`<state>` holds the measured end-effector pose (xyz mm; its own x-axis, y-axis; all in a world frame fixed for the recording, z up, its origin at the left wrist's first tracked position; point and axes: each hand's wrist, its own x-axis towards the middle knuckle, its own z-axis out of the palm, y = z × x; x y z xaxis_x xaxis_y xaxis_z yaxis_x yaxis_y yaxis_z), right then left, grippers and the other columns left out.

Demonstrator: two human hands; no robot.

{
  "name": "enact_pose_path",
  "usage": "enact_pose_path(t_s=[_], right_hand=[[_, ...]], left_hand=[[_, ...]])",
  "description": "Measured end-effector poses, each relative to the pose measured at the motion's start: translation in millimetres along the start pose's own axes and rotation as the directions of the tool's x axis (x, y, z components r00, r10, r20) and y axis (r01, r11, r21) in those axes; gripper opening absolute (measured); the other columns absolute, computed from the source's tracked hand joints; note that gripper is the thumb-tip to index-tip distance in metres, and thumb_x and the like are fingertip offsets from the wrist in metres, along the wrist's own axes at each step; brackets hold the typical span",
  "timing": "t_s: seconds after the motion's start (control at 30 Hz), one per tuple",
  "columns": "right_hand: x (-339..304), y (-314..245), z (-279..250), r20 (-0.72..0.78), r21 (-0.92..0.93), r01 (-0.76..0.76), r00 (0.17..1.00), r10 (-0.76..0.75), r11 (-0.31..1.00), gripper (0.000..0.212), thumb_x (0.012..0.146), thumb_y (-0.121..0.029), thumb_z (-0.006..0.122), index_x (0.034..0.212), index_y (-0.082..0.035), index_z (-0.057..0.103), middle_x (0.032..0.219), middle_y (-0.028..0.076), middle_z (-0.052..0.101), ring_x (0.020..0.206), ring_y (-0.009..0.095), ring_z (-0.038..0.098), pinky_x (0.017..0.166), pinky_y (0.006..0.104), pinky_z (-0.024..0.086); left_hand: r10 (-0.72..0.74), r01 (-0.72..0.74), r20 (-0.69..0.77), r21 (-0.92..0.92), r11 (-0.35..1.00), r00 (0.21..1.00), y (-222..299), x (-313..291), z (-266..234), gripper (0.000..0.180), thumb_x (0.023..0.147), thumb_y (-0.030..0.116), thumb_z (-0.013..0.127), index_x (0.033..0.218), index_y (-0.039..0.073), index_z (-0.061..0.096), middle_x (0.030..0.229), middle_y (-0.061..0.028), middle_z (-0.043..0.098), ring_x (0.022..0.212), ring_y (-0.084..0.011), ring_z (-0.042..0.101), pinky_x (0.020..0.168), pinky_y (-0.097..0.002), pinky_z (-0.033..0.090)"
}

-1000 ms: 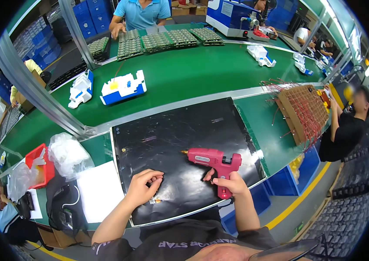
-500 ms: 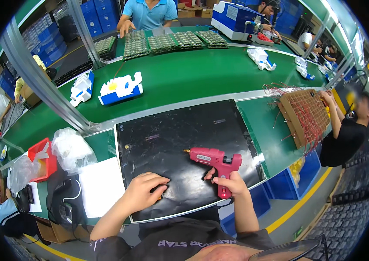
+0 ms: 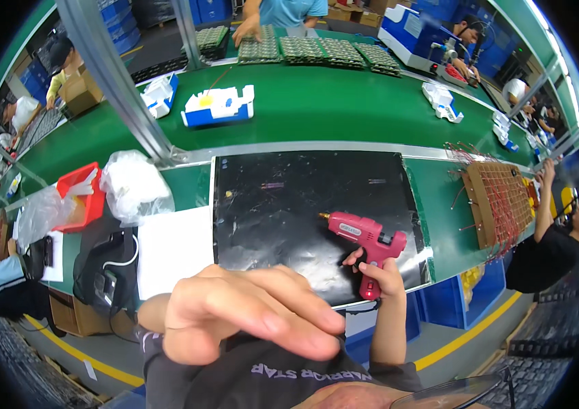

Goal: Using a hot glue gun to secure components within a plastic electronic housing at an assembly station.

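My right hand (image 3: pixel 386 278) is wrapped round the handle of a pinkish-red hot glue gun (image 3: pixel 360 232), its brass nozzle pointing left above the black mat. Raised close to the camera, my left hand (image 3: pixel 242 307) looks large, with its fingers stretched out and nothing visible in them. It covers the front left part of the black mat (image 3: pixel 289 211). The glue gun is well apart from my left hand.
White paper (image 3: pixel 173 252), a plastic bag (image 3: pixel 132 187) and a red bin (image 3: pixel 88 198) lie to the left. A brown grid box of red wires (image 3: pixel 497 204) stands at the right. Beyond, white-and-blue housings (image 3: pixel 218 109) sit on the green conveyor (image 3: pixel 317 102). Other people work nearby.
My left hand has risen from the mat toward the camera and its fingers have straightened. The view has shifted; the glue gun stays in my right hand, its nozzle tilted slightly more upward.
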<state>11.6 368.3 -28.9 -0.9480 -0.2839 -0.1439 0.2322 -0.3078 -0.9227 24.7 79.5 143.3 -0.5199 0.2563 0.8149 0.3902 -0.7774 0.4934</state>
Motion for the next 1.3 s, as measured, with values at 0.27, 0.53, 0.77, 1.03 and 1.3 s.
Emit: enact_pose_path(t_s=[0.27,0.53,0.77,1.03,1.3], right_hand=[[7.6,-1.5,6.8,0.027,-0.022,0.018,0.999,-0.017,1.0,0.029,0.078,-0.01,0.069,0.103,-0.001,0.057,0.096,0.012,0.063,0.096,0.028,0.062,0.078,0.0359,0.048],[-1.5,-4.3,-5.0,0.018,-0.037,0.027,0.999,-0.026,0.999,0.028,0.078,-0.005,0.07,0.103,0.0,0.06,0.097,0.011,0.066,0.097,0.024,0.064,0.084,0.0332,0.048],[-0.8,-0.4,-6.6,0.054,-0.036,-0.006,0.999,0.008,0.999,0.025,0.08,-0.008,0.068,0.104,-0.002,0.061,0.098,0.01,0.067,0.095,0.017,0.062,0.082,0.0287,0.047],[-0.5,0.5,-8.2,0.075,-0.036,0.01,0.997,-0.007,0.999,0.026,0.083,-0.005,0.068,0.107,-0.002,0.06,0.1,0.008,0.067,0.096,0.015,0.062,0.081,0.0264,0.047],[2.0,-1.4,-7.0,0.099,-0.028,0.028,0.995,-0.025,0.999,0.026,0.083,-0.004,0.068,0.108,-0.002,0.06,0.1,0.008,0.067,0.096,0.015,0.062,0.081,0.0263,0.047]], left_hand=[[0.019,-0.074,-0.222,-0.24,0.968,0.975,25.7,22.9,55.0,0.042,0.103,0.033,0.035,0.121,0.002,0.057,0.108,-0.0175,0.069,0.113,-0.0391,0.059,0.102,-0.0453,0.037],[-0.041,0.039,0.005,-0.431,0.901,0.999,21.2,-8.8,30.2,0.035,0.104,0.035,0.033,0.126,0.014,0.052,0.115,-0.0111,0.068,0.118,-0.036,0.057,0.101,-0.0562,0.033],[-0.192,0.173,-0.271,-0.095,0.98,0.943,29.7,-28.0,40.2,0.021,0.099,0.034,0.051,0.111,0.017,0.05,0.11,-0.0017,0.064,0.114,-0.0252,0.055,0.096,-0.0461,0.034],[0.267,-0.21,0.453,-0.174,0.962,0.85,62.6,-14.1,22.0,0.028,0.1,0.021,0.046,0.126,0.019,0.054,0.126,0.0057,0.063,0.114,-0.0075,0.059,0.101,-0.0495,0.028],[0.29,-0.301,0.448,-0.049,0.952,0.846,68.6,-23.0,31.3,0.034,0.1,0.02,0.047,0.133,0.018,0.052,0.132,0.0042,0.059,0.122,-0.0101,0.055,0.105,-0.0539,0.028]])
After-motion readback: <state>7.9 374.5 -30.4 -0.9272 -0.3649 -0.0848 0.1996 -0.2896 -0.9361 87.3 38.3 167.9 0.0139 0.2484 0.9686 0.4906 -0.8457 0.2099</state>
